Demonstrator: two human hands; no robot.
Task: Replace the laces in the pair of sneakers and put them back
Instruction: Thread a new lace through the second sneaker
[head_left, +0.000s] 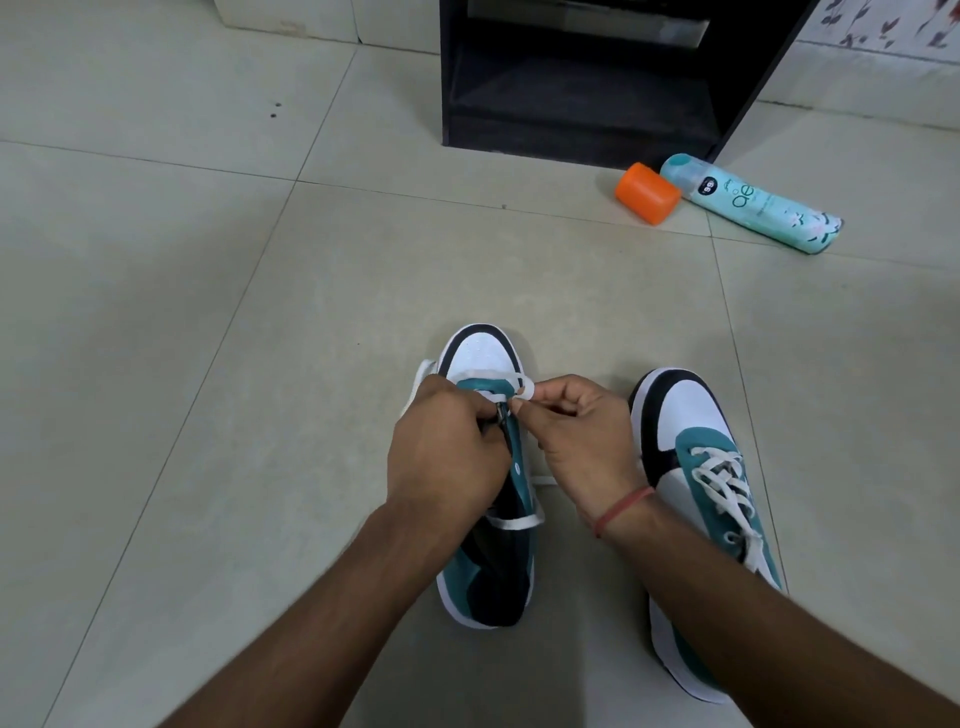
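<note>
Two teal, white and black sneakers stand on the tiled floor, toes pointing away from me. The left sneaker (480, 358) has only a loose white lace (514, 521) running across its front eyelets and trailing over its side. My left hand (447, 452) grips the eyelet edge of its upper. My right hand (582, 441) pinches a loop of the lace near the toe end. The right sneaker (696, 467) is fully laced in white and is partly covered by my right forearm.
A teal spray can (753, 202) lies on its side at the back right with an orange cap (647, 193) beside it. A black open shelf unit (587, 78) stands behind them. Pale floor tiles (208, 312) stretch out to the left.
</note>
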